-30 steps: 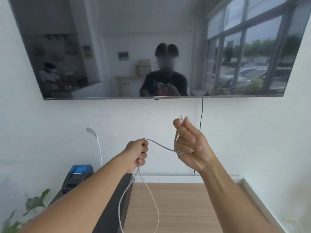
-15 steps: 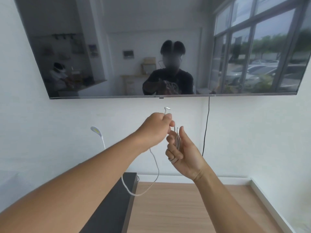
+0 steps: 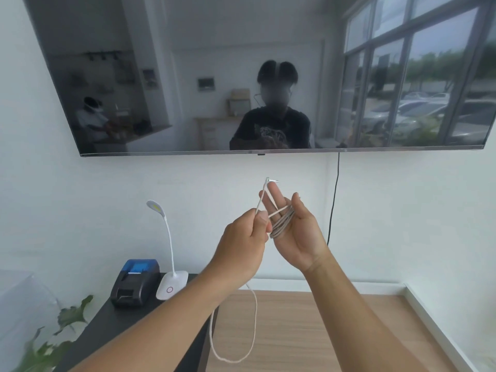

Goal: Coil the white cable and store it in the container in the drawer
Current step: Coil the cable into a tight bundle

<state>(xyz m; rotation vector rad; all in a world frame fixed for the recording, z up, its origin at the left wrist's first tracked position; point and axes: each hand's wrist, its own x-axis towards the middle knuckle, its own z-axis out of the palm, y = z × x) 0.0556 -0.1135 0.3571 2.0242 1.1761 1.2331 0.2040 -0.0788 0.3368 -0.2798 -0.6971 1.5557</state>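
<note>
Head view: the white cable (image 3: 281, 222) is up in the air between the two hands, in front of the white wall (image 3: 112, 210) and below the wall-mounted screen (image 3: 188, 76). Several turns of it are wound round the fingers of the right hand (image 3: 294, 232), lying as a tight bundle across the base of the fingers. That hand is palm-up and mostly spread, the fingers straight and pointing upward, the thumb standing apart on the right; it does not clench, the coil simply sits looped on the fingers. One end of the cable, with its small plug (image 3: 269, 180), sticks up just past the fingertips.

The left hand (image 3: 248, 244) is just beside the right one, touching or nearly touching it at the fingers (the exact contact is hard to tell). It is closed, thumb pressed against the curled forefinger, pinching a strand of the cable that runs up from the pinch toward the plug end. Below the left hand the free length of the cable drops down, makes a long slack loop over the wooden desk (image 3: 308, 331), and passes behind the left forearm.

To the left, on a darker surface (image 3: 107, 318), stand a small black and blue printer (image 3: 135, 281) and a white gooseneck lamp (image 3: 169, 277), well apart from the hands. A black cord (image 3: 334, 200) hangs down the wall from the screen.
</note>
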